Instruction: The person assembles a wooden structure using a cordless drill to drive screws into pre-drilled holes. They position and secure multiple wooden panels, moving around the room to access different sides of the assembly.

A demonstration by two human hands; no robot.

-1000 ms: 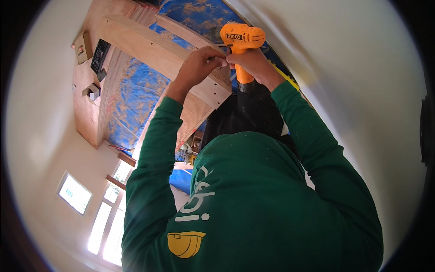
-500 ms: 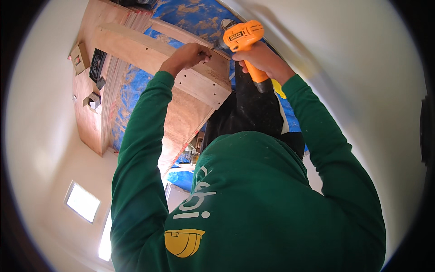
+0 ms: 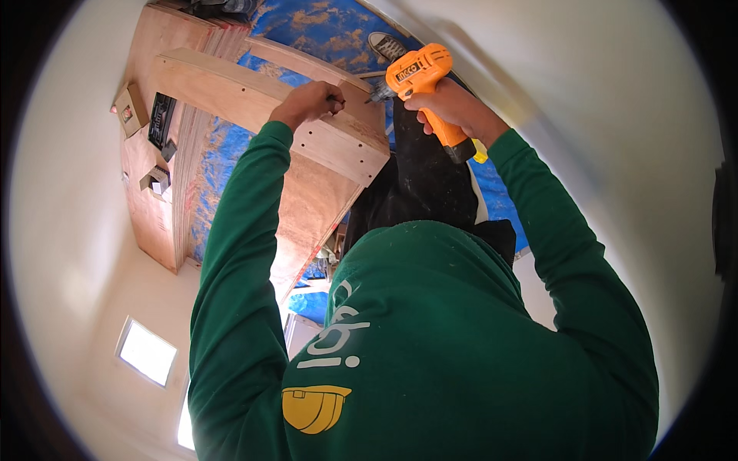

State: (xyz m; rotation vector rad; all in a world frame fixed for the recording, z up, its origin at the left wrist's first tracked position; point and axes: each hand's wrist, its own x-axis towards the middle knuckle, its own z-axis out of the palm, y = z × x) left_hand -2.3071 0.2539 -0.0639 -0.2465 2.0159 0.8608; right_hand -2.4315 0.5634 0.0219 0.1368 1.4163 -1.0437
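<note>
My right hand (image 3: 444, 105) is wrapped round the grip of an orange cordless drill (image 3: 419, 71). The drill's dark chuck and bit point left, close to the end of a plywood box frame (image 3: 346, 144). Above that frame is my left hand (image 3: 311, 104), its fingers pinched together around something small and dark that I cannot make out. Several dark screw heads or holes dot the side of the frame. Whether the bit touches the wood is not clear.
Stacked plywood sheets (image 3: 146, 219) lie at the left, bearing a small cardboard box (image 3: 131, 110), a black case (image 3: 161, 119) and another opened box (image 3: 156, 180). A dusty blue sheet (image 3: 315, 31) covers the floor. A pale wall (image 3: 584, 100) rises at the right.
The drill has shifted slightly right and toward me, and its bit now shows at the frame's end. My left hand has moved a little left, still pinched.
</note>
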